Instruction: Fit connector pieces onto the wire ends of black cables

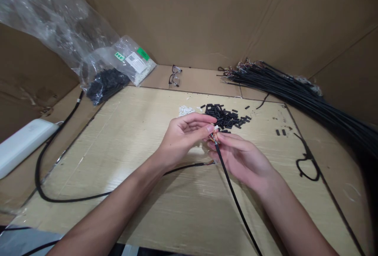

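Observation:
My left hand (186,134) and my right hand (239,150) meet above the middle of the board. Between their fingertips is a small white connector (216,128), with thin coloured wires (213,138) running into it. Those wires come out of a black cable (228,179) that hangs down toward the lower edge of the view. Both hands are closed in a pinch, the left on the connector and the right at the wires just below it. Another black cable (189,166) passes under my left forearm, and its bare wire end lies near my right fingers.
Behind the hands lie a pile of short black tubes (226,116) and several white connectors (186,110). A bundle of black cables (295,91) fills the right. Plastic bags (109,85), glasses (175,77) and a white power strip (26,144) sit around the board (97,150). Cardboard walls (191,16) enclose it.

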Demonstrator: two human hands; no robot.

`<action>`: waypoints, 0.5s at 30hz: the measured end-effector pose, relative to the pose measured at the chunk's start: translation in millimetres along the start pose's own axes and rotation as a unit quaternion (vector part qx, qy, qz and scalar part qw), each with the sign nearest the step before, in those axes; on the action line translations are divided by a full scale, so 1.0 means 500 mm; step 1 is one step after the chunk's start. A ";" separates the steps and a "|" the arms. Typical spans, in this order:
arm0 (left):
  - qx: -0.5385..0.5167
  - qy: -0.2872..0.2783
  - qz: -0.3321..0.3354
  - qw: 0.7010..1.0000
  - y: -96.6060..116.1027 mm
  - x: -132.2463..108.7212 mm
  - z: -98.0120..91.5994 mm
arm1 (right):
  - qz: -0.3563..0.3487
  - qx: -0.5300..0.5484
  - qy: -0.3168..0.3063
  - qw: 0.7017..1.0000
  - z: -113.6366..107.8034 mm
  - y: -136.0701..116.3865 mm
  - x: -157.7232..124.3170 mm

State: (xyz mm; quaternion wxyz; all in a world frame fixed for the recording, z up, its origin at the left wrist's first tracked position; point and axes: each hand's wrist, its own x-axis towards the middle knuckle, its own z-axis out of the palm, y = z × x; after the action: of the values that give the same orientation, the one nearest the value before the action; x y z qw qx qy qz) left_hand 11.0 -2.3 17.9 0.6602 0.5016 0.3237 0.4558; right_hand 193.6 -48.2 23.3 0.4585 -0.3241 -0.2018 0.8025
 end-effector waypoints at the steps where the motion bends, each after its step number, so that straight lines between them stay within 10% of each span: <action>1: -0.002 0.000 0.001 1.000 0.000 0.000 0.001 | 0.001 0.004 0.000 1.000 0.000 0.000 0.000; 15: 0.007 -0.004 0.016 1.000 0.006 -0.002 0.003 | 0.009 0.041 0.019 0.999 0.001 0.004 0.001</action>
State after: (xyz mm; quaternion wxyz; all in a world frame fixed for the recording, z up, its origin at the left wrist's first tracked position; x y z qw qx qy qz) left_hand 11.1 -3.7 21.2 0.6502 0.5132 0.3166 0.4622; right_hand 191.9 -48.8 22.0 0.4680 -0.3222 -0.1574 0.8077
